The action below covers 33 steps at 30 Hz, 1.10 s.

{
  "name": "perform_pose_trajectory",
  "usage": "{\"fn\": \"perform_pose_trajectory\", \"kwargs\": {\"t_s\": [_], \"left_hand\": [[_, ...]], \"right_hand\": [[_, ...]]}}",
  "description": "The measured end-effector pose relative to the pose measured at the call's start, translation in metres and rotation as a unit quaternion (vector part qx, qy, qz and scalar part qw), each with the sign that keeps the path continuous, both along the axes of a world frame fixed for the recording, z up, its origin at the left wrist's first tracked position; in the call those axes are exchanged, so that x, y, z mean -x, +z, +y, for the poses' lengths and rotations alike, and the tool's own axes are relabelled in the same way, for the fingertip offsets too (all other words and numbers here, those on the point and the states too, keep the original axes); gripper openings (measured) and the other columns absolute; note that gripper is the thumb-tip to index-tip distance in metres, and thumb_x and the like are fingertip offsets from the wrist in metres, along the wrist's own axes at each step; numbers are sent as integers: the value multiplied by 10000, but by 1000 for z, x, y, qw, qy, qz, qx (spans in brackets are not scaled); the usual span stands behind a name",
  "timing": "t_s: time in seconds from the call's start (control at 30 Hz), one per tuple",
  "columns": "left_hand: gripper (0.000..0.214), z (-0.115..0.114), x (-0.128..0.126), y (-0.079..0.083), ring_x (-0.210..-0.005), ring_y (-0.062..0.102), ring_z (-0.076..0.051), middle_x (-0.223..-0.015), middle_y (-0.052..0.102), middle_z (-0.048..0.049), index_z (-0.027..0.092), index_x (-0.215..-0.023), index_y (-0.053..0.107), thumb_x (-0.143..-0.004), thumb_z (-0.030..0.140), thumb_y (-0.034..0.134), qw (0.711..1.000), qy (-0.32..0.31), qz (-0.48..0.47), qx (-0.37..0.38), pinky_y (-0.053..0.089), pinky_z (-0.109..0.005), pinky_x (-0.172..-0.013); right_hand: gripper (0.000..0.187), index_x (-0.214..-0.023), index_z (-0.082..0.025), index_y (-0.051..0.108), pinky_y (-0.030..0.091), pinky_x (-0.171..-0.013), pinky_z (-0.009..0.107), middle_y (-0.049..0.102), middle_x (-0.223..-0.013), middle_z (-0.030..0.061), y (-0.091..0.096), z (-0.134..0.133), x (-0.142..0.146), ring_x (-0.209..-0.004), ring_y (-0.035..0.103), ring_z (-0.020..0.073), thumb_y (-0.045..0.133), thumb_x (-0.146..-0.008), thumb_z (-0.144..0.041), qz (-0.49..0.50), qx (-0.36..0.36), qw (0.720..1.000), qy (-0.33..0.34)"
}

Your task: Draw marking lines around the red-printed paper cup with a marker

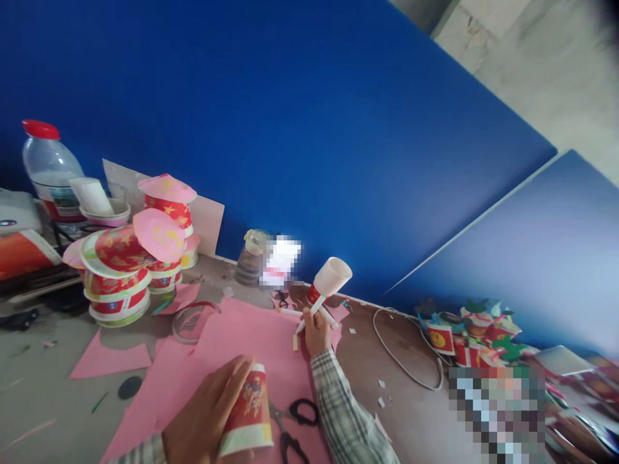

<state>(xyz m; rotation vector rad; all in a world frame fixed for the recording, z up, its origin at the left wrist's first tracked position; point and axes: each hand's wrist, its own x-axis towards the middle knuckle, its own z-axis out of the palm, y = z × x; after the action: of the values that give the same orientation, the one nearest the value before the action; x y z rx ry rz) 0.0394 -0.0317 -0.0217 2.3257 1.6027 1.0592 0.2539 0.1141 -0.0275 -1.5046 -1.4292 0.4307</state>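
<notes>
My left hand [206, 419] is wrapped round a red and white paper cup [247, 412], held on its side near the bottom of the view over pink paper [251, 348]. Farther out, my right hand [315, 330] is closed on a white pen or glue stick [309, 314], its tip close to the pink paper. Right behind that hand lies a tilted white paper cup [331, 278] with a red base. Black-handled scissors [294, 425] rest on the pink paper between my two forearms.
Stacks of red cups with pink lids [133, 258] stand at the left, with a red-capped water bottle [51, 171] behind. A glass jar [251, 256] sits by the blue wall. A white cable [401, 361] loops at the right, beside decorated cups [464, 335].
</notes>
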Motion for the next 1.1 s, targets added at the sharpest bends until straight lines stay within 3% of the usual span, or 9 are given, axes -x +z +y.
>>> {"fn": "perform_pose_trajectory", "kwargs": {"t_s": [0.23,0.5,0.73,0.97,1.1], "left_hand": [[890,-2,-2,15,-1071,397,-245,-1197,428,-8,275,-1223,158,-502,652,516,1000,-16,-15,2,424,-337,-854],[905,1,1,5,-1056,410,-257,-1188,438,-22,259,-1221,181,-484,650,532,999,-29,-4,-26,448,-337,-820],[889,-3,-3,15,-1064,394,-254,-1195,424,-26,269,-1224,149,-511,648,521,999,-33,-26,5,417,-355,-850],[910,6,6,-2,-1047,415,-248,-1202,420,-43,241,-1230,137,-511,630,537,996,-77,22,-35,440,-317,-820],[932,9,7,-6,-1026,439,-254,-1197,427,-43,259,-1229,134,-487,639,551,997,-69,12,-37,453,-319,-802]], "right_hand": [[378,-386,-203,450,303,-370,206,411,-353,-45,5,-5,-3,-374,411,130,448,-696,-419,-8,13,999,42],[308,-436,-178,545,320,-381,201,460,-389,-37,13,-23,-7,-396,451,135,517,-673,-372,6,38,995,97],[294,-477,-161,599,306,-329,187,470,-352,-46,14,-55,-11,-318,417,111,555,-689,-360,28,89,982,162],[271,-560,-140,656,348,-322,190,513,-362,-34,14,-66,-11,-318,456,123,576,-665,-377,65,56,987,134],[374,-811,-126,668,436,-390,250,540,-397,-21,22,-73,-12,-365,515,161,474,-732,-437,100,-5,990,95]]}}
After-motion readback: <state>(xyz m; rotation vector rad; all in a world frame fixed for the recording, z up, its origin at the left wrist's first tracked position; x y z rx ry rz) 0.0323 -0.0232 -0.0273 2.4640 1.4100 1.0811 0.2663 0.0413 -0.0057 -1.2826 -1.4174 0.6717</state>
